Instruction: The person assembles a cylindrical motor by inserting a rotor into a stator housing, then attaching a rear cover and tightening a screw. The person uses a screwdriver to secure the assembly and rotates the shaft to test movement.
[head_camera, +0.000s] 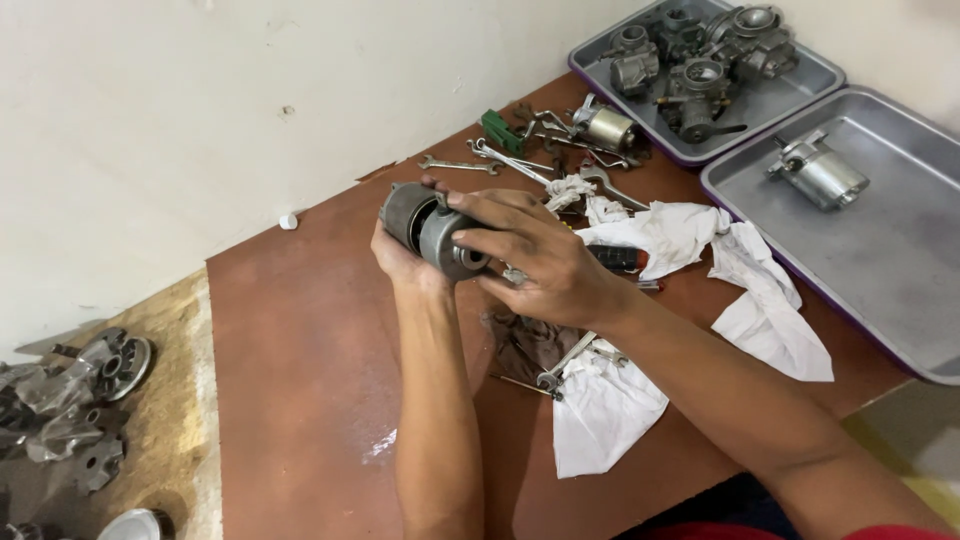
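Item: small cylindrical starter motor (432, 228), grey metal with a darker band toward its far end, held above the reddish-brown tabletop (300, 380) just left of centre frame; its underside and near end face are covered by fingers, so any shaft or terminal there cannot be made out. Left hand (398, 255): cupped under the motor from 7 o'clock, fingers closed round the body, palm mostly hidden behind it. Right hand (530, 255): laid over the near end from 4 o'clock, fingers curled and clamped on the casing, thumb tip at the top edge; the two hands meet around the one part. At 4 o'clock of the hands, white rags (690, 240) lie crumpled, partly covering a red-and-black handled tool (618, 258) and a spanner (570, 358). At 1 o'clock, loose spanners (500, 160) and a second small motor (608, 127), tangled and hard to separate. At 2 o'clock, a grey tray (790, 100) of carburettors, cut by the top edge; beside it a second grey tray (900, 250) with one cylindrical motor (822, 172), cut by the right edge. At 8 o'clock, dark metal parts (90, 400) on the floor, partly cropped.
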